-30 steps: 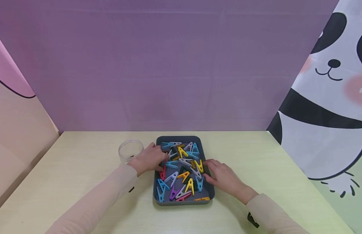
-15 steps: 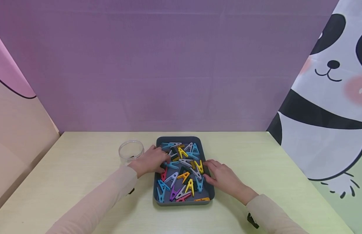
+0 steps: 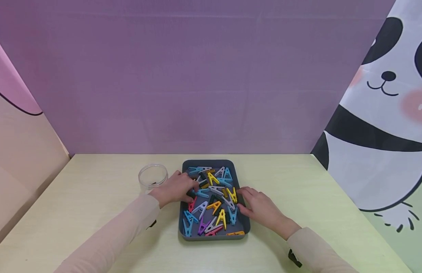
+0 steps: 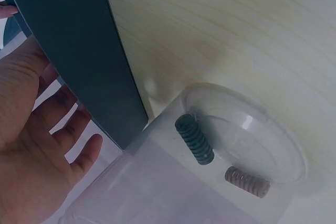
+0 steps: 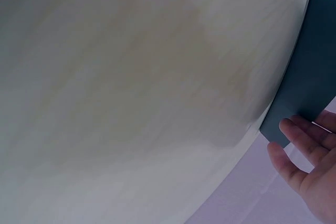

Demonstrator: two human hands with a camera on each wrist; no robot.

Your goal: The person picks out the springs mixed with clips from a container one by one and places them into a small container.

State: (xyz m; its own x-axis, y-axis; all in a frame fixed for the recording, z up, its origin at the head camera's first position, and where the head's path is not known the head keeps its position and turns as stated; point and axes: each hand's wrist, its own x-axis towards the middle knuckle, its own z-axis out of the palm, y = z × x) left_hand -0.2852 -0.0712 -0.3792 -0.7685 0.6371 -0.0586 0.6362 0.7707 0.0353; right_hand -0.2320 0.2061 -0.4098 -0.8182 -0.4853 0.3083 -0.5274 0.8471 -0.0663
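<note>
A dark grey tray [image 3: 214, 238] holds many plastic clips, such as a yellow clip [image 3: 221, 218], a red clip [image 3: 192, 205] and a light blue clip [image 3: 201, 193], with dark and golden springs among them. My left hand [image 3: 176, 187] reaches over its left rim, fingers down among the clips. Something dark shows between thumb and fingers, but whether they pinch it is hidden. In the left wrist view, the tray wall covers part of that hand [image 4: 44, 129]. My right hand [image 3: 262, 208] rests with loosely extended fingers at the right rim; in its wrist view, fingertips [image 5: 289, 125] touch the outer wall.
Left of the tray stands a clear round container [image 3: 152, 175]. The left wrist view shows a dark green spring [image 4: 195, 139] and a brownish spring [image 4: 247, 181] inside it. A pale wooden table [image 3: 282, 178] lies beneath, with a purple backdrop [image 3: 197, 76] behind.
My left hand's fingers have shifted slightly right in the tray. The red clip and the light blue clip near them have moved a little right. The right hand has stayed in place.
</note>
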